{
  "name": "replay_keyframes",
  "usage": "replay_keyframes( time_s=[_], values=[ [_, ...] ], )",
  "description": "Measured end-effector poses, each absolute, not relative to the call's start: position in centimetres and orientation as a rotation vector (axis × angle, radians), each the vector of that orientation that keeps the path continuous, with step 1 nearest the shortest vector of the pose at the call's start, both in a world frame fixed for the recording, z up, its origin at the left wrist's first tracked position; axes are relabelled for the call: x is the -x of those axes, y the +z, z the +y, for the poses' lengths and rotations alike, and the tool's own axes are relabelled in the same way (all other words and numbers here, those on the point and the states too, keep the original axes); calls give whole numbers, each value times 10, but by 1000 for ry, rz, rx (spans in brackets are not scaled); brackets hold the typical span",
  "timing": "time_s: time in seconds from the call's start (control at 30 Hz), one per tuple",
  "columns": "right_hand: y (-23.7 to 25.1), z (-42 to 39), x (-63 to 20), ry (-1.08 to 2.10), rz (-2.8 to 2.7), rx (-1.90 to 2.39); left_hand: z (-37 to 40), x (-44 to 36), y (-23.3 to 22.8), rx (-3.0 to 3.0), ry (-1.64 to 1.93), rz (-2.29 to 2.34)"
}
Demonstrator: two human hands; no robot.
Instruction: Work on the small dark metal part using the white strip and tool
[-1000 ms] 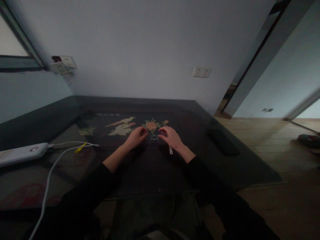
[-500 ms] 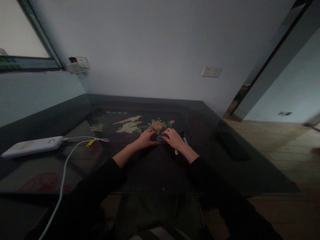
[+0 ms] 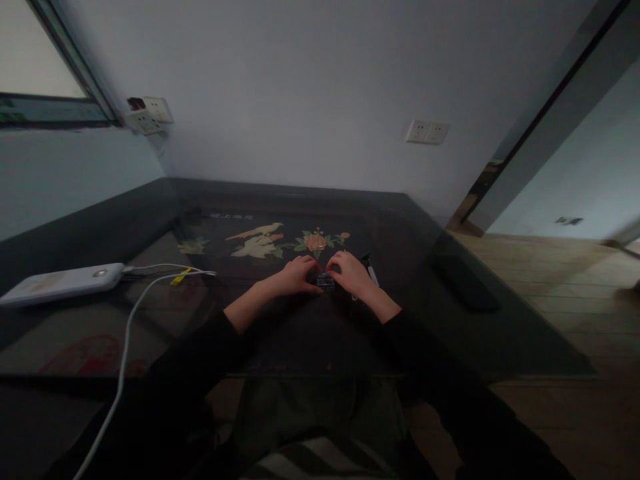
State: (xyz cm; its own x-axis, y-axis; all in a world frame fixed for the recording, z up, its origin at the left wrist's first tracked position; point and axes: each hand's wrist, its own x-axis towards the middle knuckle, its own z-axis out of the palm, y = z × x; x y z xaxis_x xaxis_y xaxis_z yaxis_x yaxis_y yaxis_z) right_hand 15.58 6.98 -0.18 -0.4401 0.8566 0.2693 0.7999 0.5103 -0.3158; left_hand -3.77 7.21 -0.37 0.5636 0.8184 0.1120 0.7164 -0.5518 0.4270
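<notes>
A small dark, shiny, boxy object [image 3: 326, 283] lies between my two hands on the dark table; its exact kind is too small and dim to make out. My left hand [image 3: 299, 275] is closed on its left side, with thumb near and fingers beyond. My right hand [image 3: 351, 275] curls in from the right, its thumb and fingers pinched at the object's upper right edge. Just beyond and partly under the right hand sits a black and white item [image 3: 371, 269], mostly covered. A small pale tip [image 3: 355, 297] shows below that hand.
A white power bank [image 3: 65, 283] lies at the left, with a white cable [image 3: 128, 333] bearing a yellow tag [image 3: 181, 277] running toward me. A flat black slab [image 3: 466, 283] rests at the right. The glossy table [image 3: 310, 333] meets a wall with sockets [image 3: 427, 132].
The right fingers have drawn up into a tighter pinch on the object's upper edge. The object has shifted slightly right and toward me. The camera view has tilted a little.
</notes>
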Motion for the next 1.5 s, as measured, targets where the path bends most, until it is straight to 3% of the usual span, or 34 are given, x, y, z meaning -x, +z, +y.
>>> replay_keyframes(
  time_s=[0.47, 0.93, 1.07, 1.27, 1.5],
  values=[
    [-5, 61, -149, 21, -2440, 1392, 76, 40, -9, -2517, 420, 1174],
    [-6, 67, -153, 166, -2354, 1315, 78, 40, -9, -2554, 461, 1111],
    [3, 69, -158, 369, -2157, 1283, 76, 38, -3, -2560, 712, 1046],
    [9, 70, -165, 1006, -1769, 1222, 68, 35, 8, -2770, 931, 1030],
    [7, 67, -160, 960, -1794, 1088, 61, 32, 9, -2951, 863, 1072]
  ],
)
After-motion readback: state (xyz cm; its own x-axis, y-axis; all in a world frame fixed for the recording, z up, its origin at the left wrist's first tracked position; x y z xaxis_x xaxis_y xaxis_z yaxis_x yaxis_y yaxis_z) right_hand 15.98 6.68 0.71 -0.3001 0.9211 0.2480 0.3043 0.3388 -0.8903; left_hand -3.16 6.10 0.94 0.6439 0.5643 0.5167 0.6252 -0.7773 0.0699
